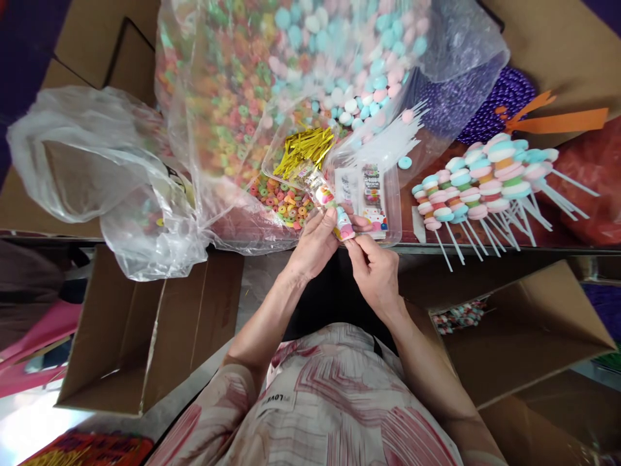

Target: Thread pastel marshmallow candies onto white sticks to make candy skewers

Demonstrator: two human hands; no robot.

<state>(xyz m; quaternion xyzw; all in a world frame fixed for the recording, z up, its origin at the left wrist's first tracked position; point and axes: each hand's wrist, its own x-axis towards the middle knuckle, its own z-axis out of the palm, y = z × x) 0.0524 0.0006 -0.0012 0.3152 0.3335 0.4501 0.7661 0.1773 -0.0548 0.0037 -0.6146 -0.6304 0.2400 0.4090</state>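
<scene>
A candy stick in a clear printed bag (319, 189) slants across my fingers, its pastel candies showing through the plastic. My left hand (313, 246) is closed around the bag, thumb on top. With thumb and fingertips, my right hand (376, 266) pinches the bag's lower end; the stick's tip there is hidden. Just beyond my hands, gold twist ties (308, 145) fill a clear tray. Beside them, a clear plastic tray (395, 213) holds a stack of flat printed bags (372, 188) and white sticks (385, 139).
Large plastic bags hold ring candies (228, 123) and pastel round candies (352, 107). To the right lie stacked candy skewers (485, 178), purple beads (512, 97) and an orange strip (565, 121). Below the table edge stand open cardboard boxes (182, 336); the right box (538, 323) contains wrapped sweets.
</scene>
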